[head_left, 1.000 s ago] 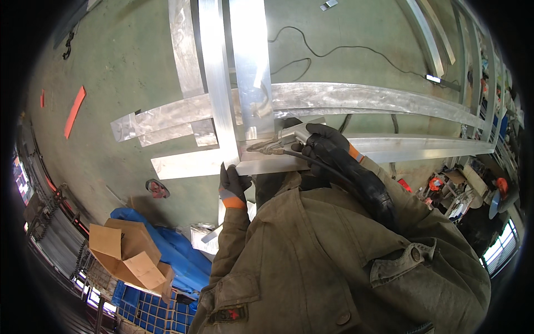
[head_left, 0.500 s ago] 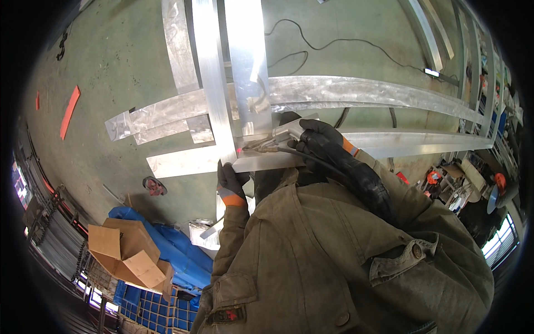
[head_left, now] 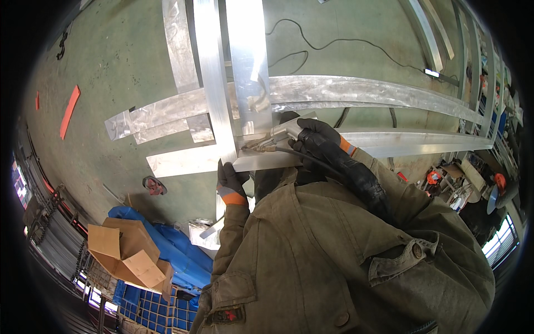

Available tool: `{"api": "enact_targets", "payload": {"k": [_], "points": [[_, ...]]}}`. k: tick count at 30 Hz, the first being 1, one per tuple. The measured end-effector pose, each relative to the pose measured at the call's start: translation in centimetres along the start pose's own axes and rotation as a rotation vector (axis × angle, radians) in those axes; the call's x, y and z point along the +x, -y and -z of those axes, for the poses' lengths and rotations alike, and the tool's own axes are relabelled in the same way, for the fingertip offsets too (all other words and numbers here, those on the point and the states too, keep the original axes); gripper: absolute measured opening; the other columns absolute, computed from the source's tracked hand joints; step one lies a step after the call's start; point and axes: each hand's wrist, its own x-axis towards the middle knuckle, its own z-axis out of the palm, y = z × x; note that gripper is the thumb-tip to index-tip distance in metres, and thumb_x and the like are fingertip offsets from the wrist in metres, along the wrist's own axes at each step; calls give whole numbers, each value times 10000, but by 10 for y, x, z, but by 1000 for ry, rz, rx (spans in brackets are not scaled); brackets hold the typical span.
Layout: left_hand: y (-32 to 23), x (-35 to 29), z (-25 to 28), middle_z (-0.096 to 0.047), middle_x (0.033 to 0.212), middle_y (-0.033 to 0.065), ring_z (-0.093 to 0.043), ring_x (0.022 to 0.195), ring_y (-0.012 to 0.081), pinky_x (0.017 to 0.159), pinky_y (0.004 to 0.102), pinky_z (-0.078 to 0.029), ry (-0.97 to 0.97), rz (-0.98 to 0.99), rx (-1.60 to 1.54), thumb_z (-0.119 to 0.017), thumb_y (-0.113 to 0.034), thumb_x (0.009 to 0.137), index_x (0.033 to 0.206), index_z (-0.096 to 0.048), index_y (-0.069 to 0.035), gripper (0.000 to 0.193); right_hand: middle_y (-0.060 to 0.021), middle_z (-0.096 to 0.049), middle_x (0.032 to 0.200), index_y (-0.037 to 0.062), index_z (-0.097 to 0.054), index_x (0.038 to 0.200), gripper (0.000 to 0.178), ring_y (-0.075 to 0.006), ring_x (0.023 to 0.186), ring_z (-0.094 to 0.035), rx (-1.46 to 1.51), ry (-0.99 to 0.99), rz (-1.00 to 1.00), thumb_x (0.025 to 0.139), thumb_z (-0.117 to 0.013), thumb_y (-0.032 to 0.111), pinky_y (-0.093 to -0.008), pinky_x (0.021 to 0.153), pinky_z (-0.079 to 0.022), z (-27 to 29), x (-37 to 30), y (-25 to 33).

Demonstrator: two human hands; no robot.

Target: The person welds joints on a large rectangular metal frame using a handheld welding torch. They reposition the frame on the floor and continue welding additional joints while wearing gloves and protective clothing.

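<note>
My right hand [head_left: 321, 139], in a dark glove with an orange cuff, is closed around a silver welding gun [head_left: 286, 131] with a black hose. The gun's tip points left, at the corner where a long aluminium profile [head_left: 214, 83] meets a shorter aluminium bar [head_left: 267, 162]. My left hand [head_left: 231, 178], gloved alike, is just below that corner. Its fingers are pressed together on the near edge of the metal; part of the grip is hidden. A wide, shiny aluminium profile [head_left: 246, 61] runs alongside the long one.
Curved-looking metal strips [head_left: 367, 92] cross under the work. A black cable [head_left: 345, 40] lies on the green floor [head_left: 122, 67]. At lower left stand an open cardboard box [head_left: 125, 250] and a blue sheet [head_left: 183, 250]. Metal frames [head_left: 470, 72] rise at right.
A small red spot at the gun's tip is gone. My right hand and the gun have shifted very slightly; my left hand stays at the corner.
</note>
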Motion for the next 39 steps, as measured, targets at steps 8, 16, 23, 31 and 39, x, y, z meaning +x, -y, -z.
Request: {"api": "enact_targets", "payload": {"k": [8,16,23,31,39], "points": [[0,-1,0,-684,1065,79,-679,808,155,642,307,-606,54,-37,-10,-582,-317,1059,1516,-454,-27,557,-171,-710,951,-14,-657,1133,346,-249,817,-717,213,153,-236,1012,-609,307,-358,689,-600,-1,13,8],[15,8,7,-697,1090,84,-678,787,161,645,311,-605,44,-47,-32,-605,-322,1047,1540,-424,-32,599,-189,-705,968,-19,-654,1137,358,-254,848,-717,222,182,-311,1018,-598,313,-365,724,-608,5,15,7],[12,6,6,-705,1070,86,-662,769,144,624,297,-587,24,-23,-43,-613,-365,1045,1527,-451,-37,605,-174,-707,973,-25,-657,1136,353,-248,840,-717,213,173,-294,1026,-590,303,-358,728,-609,5,13,7],[11,7,5,-700,976,58,-637,708,118,593,281,-563,19,-47,-11,-619,-369,1044,1496,-504,-27,578,-152,-714,977,-12,-659,1165,350,-219,802,-712,133,141,-212,1040,-570,303,-336,689,-593,-9,4,9],[3,2,-1,-696,939,40,-627,686,104,582,270,-553,-5,-45,-10,-625,-378,1040,1484,-519,-31,574,-148,-718,998,1,-649,1219,343,-206,817,-713,14,135,-109,1054,-550,285,-333,715,-594,-12,-6,9]]}}
